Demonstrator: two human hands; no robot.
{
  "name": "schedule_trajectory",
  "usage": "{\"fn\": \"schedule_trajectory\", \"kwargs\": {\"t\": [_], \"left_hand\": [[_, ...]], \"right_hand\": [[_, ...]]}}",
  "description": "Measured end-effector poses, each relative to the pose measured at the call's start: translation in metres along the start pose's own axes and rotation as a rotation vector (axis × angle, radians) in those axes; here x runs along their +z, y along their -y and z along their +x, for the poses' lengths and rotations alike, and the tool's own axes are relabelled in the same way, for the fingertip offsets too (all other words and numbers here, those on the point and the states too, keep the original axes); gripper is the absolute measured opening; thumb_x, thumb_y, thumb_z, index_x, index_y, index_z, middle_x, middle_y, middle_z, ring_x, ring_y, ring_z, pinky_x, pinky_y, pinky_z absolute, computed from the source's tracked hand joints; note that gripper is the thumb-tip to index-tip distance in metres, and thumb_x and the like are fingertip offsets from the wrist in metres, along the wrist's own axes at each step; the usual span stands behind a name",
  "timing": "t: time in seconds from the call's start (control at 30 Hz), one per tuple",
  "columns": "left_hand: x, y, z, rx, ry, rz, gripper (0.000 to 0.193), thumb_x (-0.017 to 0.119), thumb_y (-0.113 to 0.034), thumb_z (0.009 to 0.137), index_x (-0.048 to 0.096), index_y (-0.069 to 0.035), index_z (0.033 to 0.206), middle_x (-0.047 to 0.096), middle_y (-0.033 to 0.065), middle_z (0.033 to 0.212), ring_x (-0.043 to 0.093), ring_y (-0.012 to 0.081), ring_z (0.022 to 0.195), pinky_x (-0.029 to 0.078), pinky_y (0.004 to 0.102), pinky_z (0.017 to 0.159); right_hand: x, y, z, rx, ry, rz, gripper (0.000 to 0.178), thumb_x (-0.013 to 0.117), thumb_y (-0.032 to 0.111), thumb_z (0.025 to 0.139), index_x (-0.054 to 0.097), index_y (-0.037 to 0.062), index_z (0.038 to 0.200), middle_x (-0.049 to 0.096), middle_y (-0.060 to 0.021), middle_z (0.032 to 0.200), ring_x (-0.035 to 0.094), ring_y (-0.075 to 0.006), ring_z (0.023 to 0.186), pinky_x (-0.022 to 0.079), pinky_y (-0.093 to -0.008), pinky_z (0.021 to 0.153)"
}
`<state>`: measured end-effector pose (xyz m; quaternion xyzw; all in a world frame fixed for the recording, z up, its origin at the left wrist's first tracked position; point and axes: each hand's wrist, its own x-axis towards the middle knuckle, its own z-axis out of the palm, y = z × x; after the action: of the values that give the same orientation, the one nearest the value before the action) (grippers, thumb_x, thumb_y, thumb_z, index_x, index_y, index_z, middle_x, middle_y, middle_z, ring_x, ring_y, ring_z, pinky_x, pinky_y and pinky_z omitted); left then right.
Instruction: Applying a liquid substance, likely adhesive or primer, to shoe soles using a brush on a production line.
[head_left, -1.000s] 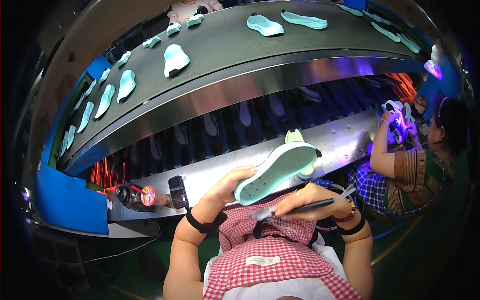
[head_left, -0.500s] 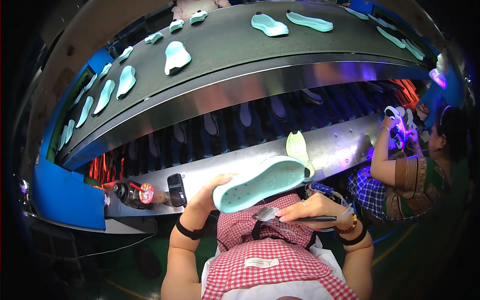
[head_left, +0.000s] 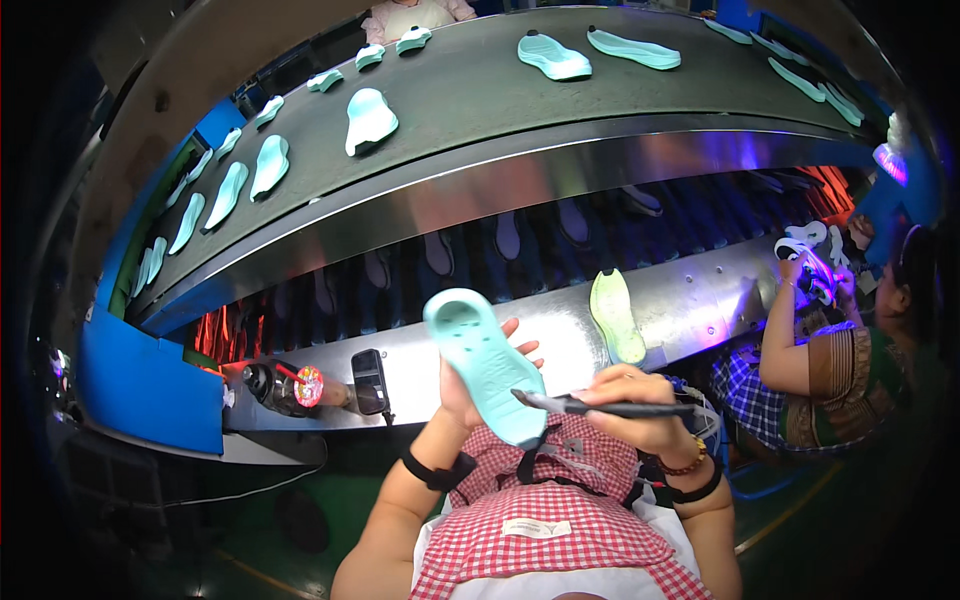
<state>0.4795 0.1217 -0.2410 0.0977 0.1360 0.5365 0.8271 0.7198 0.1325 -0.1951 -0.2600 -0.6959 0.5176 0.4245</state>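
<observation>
My left hand point(head_left: 456, 398) supports a mint-green shoe sole point(head_left: 487, 368) from beneath, its fingertips showing beyond the sole's right edge. The sole stands lengthwise, with its hollowed, dotted end away from me and the other end close to my checked apron. In my right hand point(head_left: 632, 392) is a flat brush point(head_left: 655, 409) with a dark handle, gripped between thumb and fingers. The bristles are over the near part of the sole; whether they touch it I cannot tell. A yellow-green sole point(head_left: 617, 316) lies on the metal ledge beyond my right hand.
Mint soles point(head_left: 372, 120) lie on a dark conveyor belt point(head_left: 450, 100), with more in the shadowed lower level. On the ledge point(head_left: 690, 300) at left are a dark bottle point(head_left: 268, 388), a red-topped cup point(head_left: 309, 386) and a black phone-like object point(head_left: 370, 380). A co-worker point(head_left: 840, 350) handles a shoe at right.
The sole has turned from lying crosswise to lengthwise, and my left hand has shifted under it. My right hand has brought the brush up to the sole's near part.
</observation>
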Motion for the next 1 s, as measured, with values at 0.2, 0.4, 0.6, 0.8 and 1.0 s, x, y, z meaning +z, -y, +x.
{"fn": "schedule_trajectory", "kwargs": {"t": [0.2,0.4,0.6,0.8,1.0], "left_hand": [[-0.004,0.023,0.006,0.008,-0.153,0.022,0.094,0.010,-0.076,0.075,0.035,-0.001,0.125,0.051,0.0234,0.109,0.048,0.0387,0.107,0.037,0.0491,0.093],[0.000,0.016,0.012,0.227,-0.301,0.114,0.086,0.015,-0.075,0.076,0.046,-0.003,0.112,0.056,0.0162,0.096,0.054,0.0311,0.094,0.040,0.0470,0.089],[0.023,0.027,0.014,0.210,-0.345,0.156,0.088,0.014,-0.075,0.076,0.047,-0.001,0.111,0.057,0.0149,0.093,0.053,0.0303,0.092,0.039,0.0460,0.089],[0.024,0.016,0.021,0.313,-0.107,0.081,0.088,0.016,-0.074,0.076,0.047,0.000,0.114,0.056,0.0144,0.095,0.052,0.0296,0.092,0.035,0.0455,0.093],[0.029,0.009,0.017,0.336,-0.110,0.247,0.089,0.020,-0.076,0.074,0.048,-0.001,0.112,0.057,0.0139,0.097,0.052,0.0309,0.094,0.040,0.0441,0.088]], "right_hand": [[0.023,-0.034,0.014,0.125,-0.116,0.072,0.020,0.065,0.002,0.073,0.064,0.0012,0.092,0.062,-0.0117,0.089,0.060,-0.0178,0.078,0.048,-0.0258,0.070],[0.034,-0.016,0.001,-0.224,0.173,-0.314,0.022,0.068,0.004,0.066,0.064,0.0043,0.087,0.064,-0.0083,0.079,0.061,-0.0225,0.073,0.049,-0.0299,0.066],[0.009,0.001,0.020,-0.034,-0.029,-0.105,0.019,0.066,0.004,0.069,0.064,0.0028,0.088,0.064,-0.0104,0.081,0.060,-0.0228,0.078,0.047,-0.0300,0.070],[0.021,0.008,0.009,-0.125,0.174,0.087,0.025,0.067,0.001,0.067,0.063,0.0039,0.091,0.064,-0.0090,0.088,0.060,-0.0221,0.082,0.047,-0.0315,0.074],[0.009,-0.005,0.007,-0.082,0.299,0.071,0.024,0.067,0.001,0.070,0.064,0.0029,0.094,0.065,-0.0067,0.089,0.058,-0.0197,0.084,0.047,-0.0290,0.074]]}}
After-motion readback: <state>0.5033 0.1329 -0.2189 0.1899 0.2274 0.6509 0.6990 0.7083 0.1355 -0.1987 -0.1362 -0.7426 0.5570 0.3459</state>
